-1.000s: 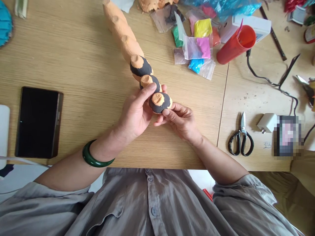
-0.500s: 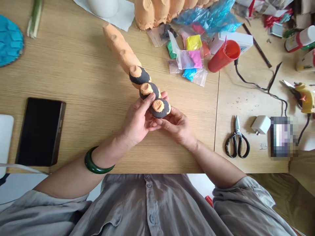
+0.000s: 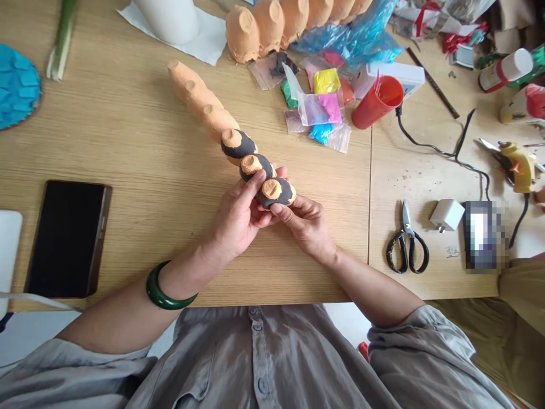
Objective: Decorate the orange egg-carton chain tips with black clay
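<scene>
A long orange bumpy strip (image 3: 213, 117), like a row of joined egg shapes, slants from the table's middle toward me. Its three nearest bumps have dark bands, apparently of soft clay, with orange tops showing through. My left hand (image 3: 236, 218) is closed around the near end, its thumb lying between the two nearest bumps. At the end bump (image 3: 276, 193), my right hand (image 3: 309, 224) pinches the lower right side with thumb and fingers. The undersides of the held bumps and some fingertips are hidden.
Bags of coloured clay (image 3: 326, 108) lie beyond the strip, near a red cup (image 3: 377, 102) and another orange bumpy piece (image 3: 270, 25). To the right are scissors (image 3: 407, 238), a white plug adapter (image 3: 447, 215) and a glue gun (image 3: 517, 165). A black phone (image 3: 68, 238) lies left.
The whole view has shifted slightly, so the table things appear lower. The strip's far end sits lower and farther left, and its near end looks a little turned. Both hands keep their grip.
</scene>
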